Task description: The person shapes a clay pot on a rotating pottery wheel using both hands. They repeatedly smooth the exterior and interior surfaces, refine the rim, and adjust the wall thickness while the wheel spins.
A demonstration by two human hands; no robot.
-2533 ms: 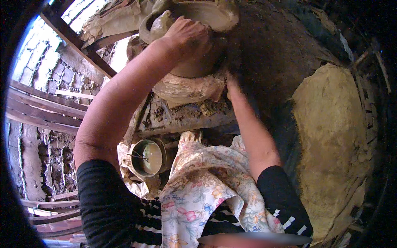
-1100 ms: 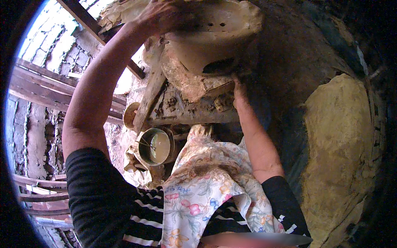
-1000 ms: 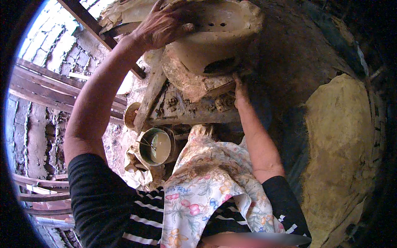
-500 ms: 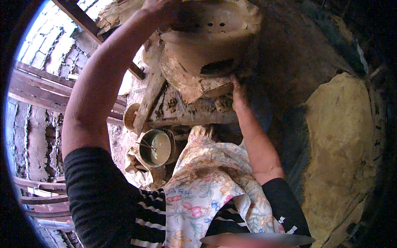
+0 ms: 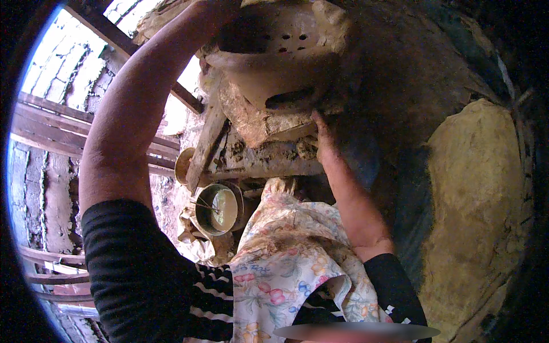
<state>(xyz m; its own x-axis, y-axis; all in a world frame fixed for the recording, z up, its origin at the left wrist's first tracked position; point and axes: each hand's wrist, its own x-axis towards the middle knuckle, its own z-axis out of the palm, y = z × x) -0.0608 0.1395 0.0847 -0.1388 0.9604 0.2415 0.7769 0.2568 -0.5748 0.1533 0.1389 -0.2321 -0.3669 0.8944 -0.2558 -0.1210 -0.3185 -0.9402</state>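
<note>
A wet-looking brown clay stove (image 5: 251,71) stands at the top of the view, with several round holes in its inner floor and a dark slot in its front wall. Under it lies a pale, ragged-edged board (image 5: 291,123) on a rough wooden bench (image 5: 269,167). My left arm reaches over the stove's left side. Of my left hand (image 5: 227,8) only the part by the wrist shows at the top edge; its fingers are hidden. My right hand (image 5: 323,134) grips the board's right edge, thumb up below the slot, its other fingers out of sight.
Left of my apron (image 5: 274,257), a bucket (image 5: 218,209) holds cloudy liquid and thin sticks. A small bowl (image 5: 184,164) sits beside the bench's leg. A large yellowish sack (image 5: 474,217) lies at right. Wooden slats (image 5: 54,123) and a block wall stand at left.
The stove and its board have shifted or turned slightly to the left, and my right hand has moved with them. My left hand has slipped farther out past the top edge.
</note>
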